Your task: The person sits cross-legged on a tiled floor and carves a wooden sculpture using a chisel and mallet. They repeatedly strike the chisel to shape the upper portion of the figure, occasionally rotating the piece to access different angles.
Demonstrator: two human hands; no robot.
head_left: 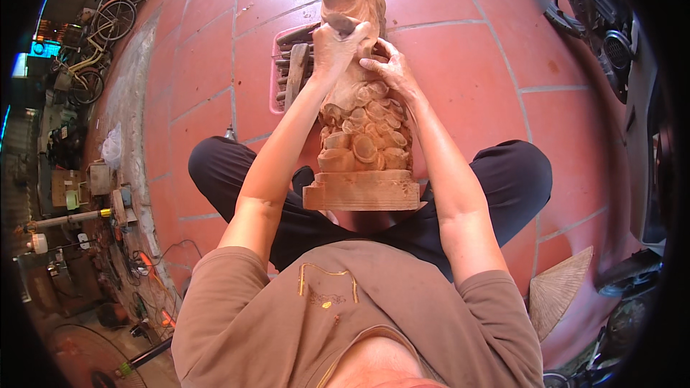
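Note:
A carved wooden statue (365, 129) lies lengthwise in front of me. Its flat stepped base (361, 191) is near my lap, and its carved upper end points away. My left hand (338, 50) is closed at the statue's upper left side, with a small dark brown piece (343, 24) between thumb and fingers; its kind is unclear. On the right side, my right hand (392, 70) grips the statue with bent fingers, its thumb lying across the carving. Rounded, lumpy carving fills the part between my wrists and the base.
Left of the statue, a pink tray (274, 75) holds several chisel-like tools with wooden handles (296, 75). My bent legs flank the base on red floor tiles. A conical hat (560, 291) lies at the right, near motorbikes; bicycles (113, 20) and clutter line the left.

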